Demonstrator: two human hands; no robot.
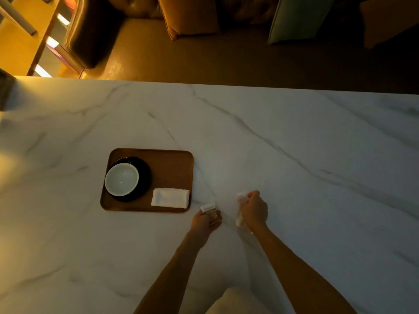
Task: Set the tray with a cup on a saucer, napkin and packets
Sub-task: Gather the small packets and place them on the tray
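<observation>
A brown wooden tray (172,164) lies on the marble table, left of centre. At its left end a white cup (121,179) stands on a black saucer (145,175). A folded white napkin (170,197) lies in the tray's near right corner. Just right of the tray, my left hand (205,222) is shut on a small white packet (207,207) that sticks out toward the tray. A little further right, my right hand (254,210) is shut on another pale packet (240,198), partly hidden by the fingers.
The white marble table (294,143) stretches far to the right and back. Beyond its far edge stands a sofa with an orange cushion (188,14) and a green cushion (297,19). A pale rounded thing (233,300) shows at the bottom edge.
</observation>
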